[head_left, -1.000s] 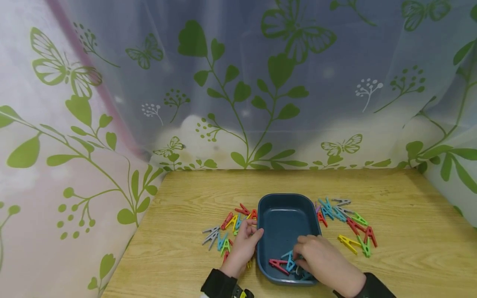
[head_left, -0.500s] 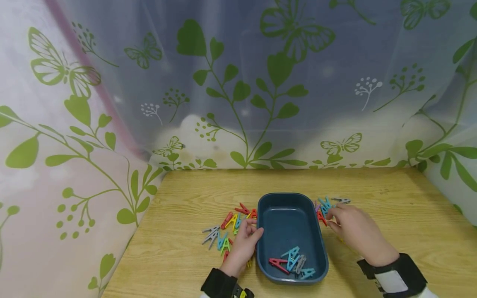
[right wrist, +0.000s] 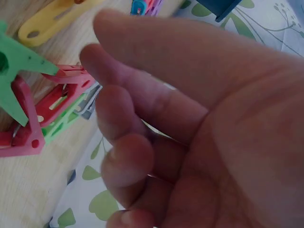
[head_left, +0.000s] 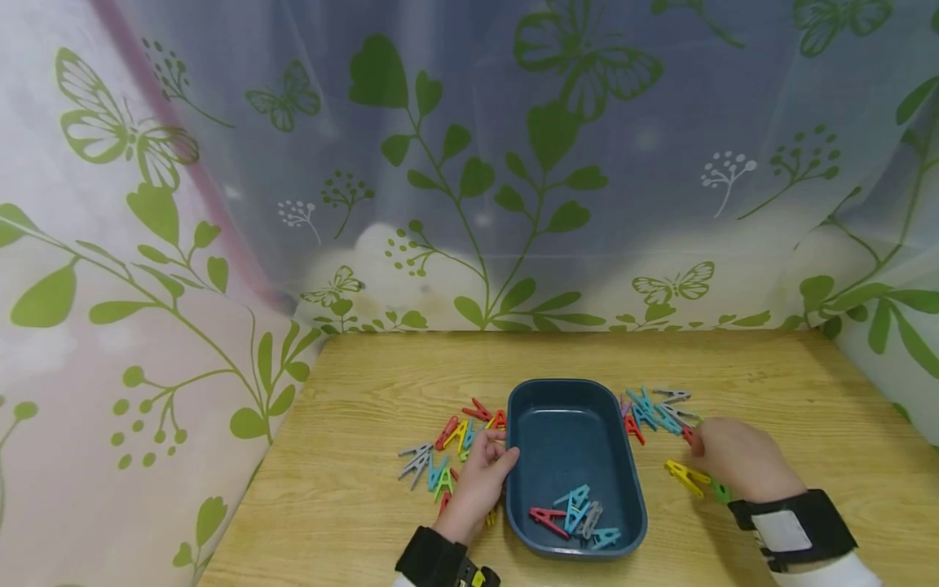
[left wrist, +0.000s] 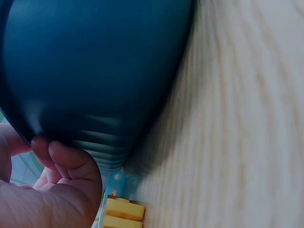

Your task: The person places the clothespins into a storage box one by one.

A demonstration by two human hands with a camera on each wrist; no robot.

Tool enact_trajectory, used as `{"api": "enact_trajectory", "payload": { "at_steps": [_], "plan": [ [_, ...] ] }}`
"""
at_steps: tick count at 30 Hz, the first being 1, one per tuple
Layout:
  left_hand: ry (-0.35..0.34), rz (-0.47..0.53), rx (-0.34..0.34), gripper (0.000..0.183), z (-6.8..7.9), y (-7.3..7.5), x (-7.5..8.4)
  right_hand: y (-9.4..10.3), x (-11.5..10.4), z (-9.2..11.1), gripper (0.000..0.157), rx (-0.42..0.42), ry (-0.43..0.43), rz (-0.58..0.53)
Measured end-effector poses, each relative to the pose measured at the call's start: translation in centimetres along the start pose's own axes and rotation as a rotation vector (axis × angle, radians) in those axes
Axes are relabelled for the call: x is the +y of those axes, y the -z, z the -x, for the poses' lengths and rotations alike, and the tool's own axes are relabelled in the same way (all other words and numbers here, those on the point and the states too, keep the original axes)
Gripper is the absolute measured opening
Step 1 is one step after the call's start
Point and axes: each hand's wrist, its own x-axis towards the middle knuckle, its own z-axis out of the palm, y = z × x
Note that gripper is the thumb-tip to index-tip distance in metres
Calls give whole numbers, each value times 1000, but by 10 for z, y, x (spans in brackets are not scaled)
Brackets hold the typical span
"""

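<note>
A dark blue plastic tray (head_left: 565, 444) lies on the table with several clothespins at its near end, among them a red clothespin (head_left: 548, 520) and a grey clothespin (head_left: 591, 519). My left hand (head_left: 478, 483) holds the tray's left side, thumb at the rim and fingers curled against the outer wall. Over the clothespins on the right hovers my right hand (head_left: 744, 458), its fingers loosely bent and nothing between them in the right wrist view. Near it lie a yellow clothespin (head_left: 685, 477), a partly covered green clothespin (right wrist: 19, 66) and a red clothespin (right wrist: 29, 114).
Left of the tray spreads a loose group of clothespins, including a grey clothespin (head_left: 416, 465) and a red one. Blue clothespins (head_left: 644, 409) lie by the tray's right rim. A patterned curtain (head_left: 469, 204) hangs behind the wooden table (head_left: 381, 375).
My right hand has left the tray's near end, where a blue clothespin now shows, and moved right over the loose clothespins, ending farther right. The left hand stays at the tray.
</note>
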Motion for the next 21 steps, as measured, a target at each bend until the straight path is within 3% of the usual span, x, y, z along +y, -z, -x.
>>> {"api": "enact_trajectory", "payload": {
  "at_steps": [5, 13, 21],
  "plan": [
    [1, -5, 3, 34, -1, 0, 1, -2, 0, -1, 17, -60, -21, -46],
    [7, 1, 2, 34, 0, 0, 0, -8, 0, 2, 51, -24, 10, -34],
    [4, -1, 4, 33, 1, -1, 2, -11, 1, 1, 54, -11, 33, -25]
  ]
}}
